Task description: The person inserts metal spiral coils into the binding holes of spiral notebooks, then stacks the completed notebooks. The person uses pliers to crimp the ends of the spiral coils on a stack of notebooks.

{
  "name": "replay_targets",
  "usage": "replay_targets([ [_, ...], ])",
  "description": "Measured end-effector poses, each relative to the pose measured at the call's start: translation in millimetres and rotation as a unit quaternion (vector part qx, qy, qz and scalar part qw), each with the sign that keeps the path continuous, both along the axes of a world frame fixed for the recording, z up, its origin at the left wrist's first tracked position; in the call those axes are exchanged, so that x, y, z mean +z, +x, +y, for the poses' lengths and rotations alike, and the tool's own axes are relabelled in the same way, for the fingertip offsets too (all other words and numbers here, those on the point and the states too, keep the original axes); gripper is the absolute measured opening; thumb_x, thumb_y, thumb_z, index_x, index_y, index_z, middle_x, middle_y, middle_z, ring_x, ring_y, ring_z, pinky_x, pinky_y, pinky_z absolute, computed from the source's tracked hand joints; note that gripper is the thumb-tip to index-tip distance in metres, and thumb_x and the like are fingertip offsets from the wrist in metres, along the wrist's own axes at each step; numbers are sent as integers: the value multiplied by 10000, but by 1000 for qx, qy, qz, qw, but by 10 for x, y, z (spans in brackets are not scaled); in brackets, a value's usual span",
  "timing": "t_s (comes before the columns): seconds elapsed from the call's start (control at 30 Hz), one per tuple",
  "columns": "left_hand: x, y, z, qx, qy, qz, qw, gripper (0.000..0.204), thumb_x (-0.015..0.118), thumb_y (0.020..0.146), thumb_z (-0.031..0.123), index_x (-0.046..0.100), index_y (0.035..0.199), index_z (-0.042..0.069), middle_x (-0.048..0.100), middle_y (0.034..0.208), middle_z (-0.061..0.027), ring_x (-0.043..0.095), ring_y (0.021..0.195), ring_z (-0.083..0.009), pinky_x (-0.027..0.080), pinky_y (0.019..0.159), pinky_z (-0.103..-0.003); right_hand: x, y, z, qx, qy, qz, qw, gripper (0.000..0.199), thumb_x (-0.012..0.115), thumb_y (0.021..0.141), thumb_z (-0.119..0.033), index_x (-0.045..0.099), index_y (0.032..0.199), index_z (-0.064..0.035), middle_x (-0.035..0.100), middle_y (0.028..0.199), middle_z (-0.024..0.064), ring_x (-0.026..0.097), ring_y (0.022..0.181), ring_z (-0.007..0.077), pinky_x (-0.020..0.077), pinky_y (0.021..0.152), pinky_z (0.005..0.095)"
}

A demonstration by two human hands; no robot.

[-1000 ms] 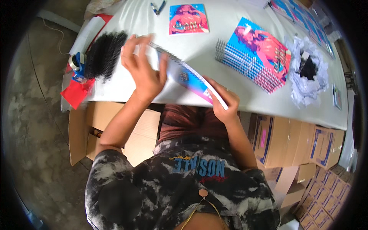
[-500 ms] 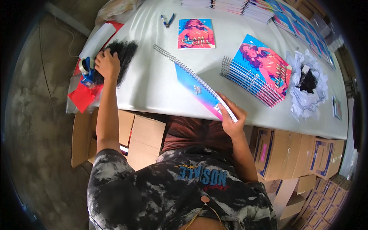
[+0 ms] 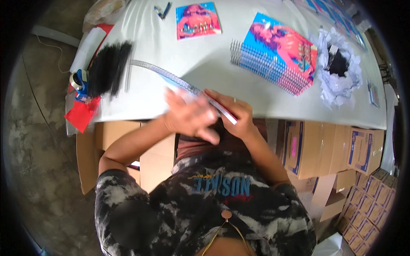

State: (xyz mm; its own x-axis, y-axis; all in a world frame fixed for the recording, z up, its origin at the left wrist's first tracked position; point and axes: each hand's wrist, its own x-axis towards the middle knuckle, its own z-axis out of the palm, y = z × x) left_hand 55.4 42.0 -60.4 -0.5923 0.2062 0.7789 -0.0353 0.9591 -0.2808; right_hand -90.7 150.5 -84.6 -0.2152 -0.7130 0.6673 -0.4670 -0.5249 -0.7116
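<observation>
My right hand point(image 3: 235, 112) grips a spiral notebook point(image 3: 222, 110) by its near end, tilted so its edge faces up. A long wire coil point(image 3: 160, 73) runs along the notebook's spine and sticks out past its far left end. My left hand point(image 3: 190, 113) is at the notebook's near side, smeared by motion, fingers and thumb spread apart. Whether it touches the notebook cannot be made out. To the left lies a pile of black spiral coils point(image 3: 109, 70), with a strand point(image 3: 127, 79) standing apart beside it.
A stack of coil-bound notebooks point(image 3: 277, 51) lies to the right, beside crumpled white paper point(image 3: 340, 70) holding something black. A book point(image 3: 198, 21) and pliers point(image 3: 162, 10) lie farther back. A blue tape dispenser point(image 3: 80, 84) sits at the left edge. Cardboard boxes point(image 3: 320, 145) stand below the table.
My left hand has come from the black coil pile to the notebook. My right hand has moved slightly left and nearer with the notebook. The whole view has shifted.
</observation>
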Motion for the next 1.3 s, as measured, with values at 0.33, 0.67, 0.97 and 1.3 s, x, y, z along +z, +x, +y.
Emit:
replay_targets([
  [0.33,-331,34,20,38,90,11,995,1009,346,674,835,374,1345,82,393,1244,-332,268,1248,-503,150,994,-640,13,38,-94,27,41,-38,998,421,604,735,30,596,1149,-47,629,1073,149,636,929,279,510,794,334],
  [0.67,-302,14,101,69,14,9,998,980,304,711,821,404,1328,67,336,1347,-270,267,1241,-472,130,988,-650,51,100,-31,66,70,-52,994,409,658,762,-82,586,1160,-25,654,1024,138,651,899,224,499,774,312],
  [0.97,151,-22,581,18,441,-49,896,926,483,872,479,-27,1389,-96,-24,1397,-402,29,1316,-540,108,1049,-578,178,246,-166,224,-17,-86,971,694,553,875,-336,247,1402,-3,208,1465,214,165,1376,322,162,1102,388],
  [1.3,545,411,228,13,786,98,610,115,592,870,77,633,884,-29,643,825,-40,557,750,-62,462,702,-213,966,89,-191,102,348,4,932,236,551,897,-187,634,952,28,650,757,83,605,673,146,472,699,270],
])
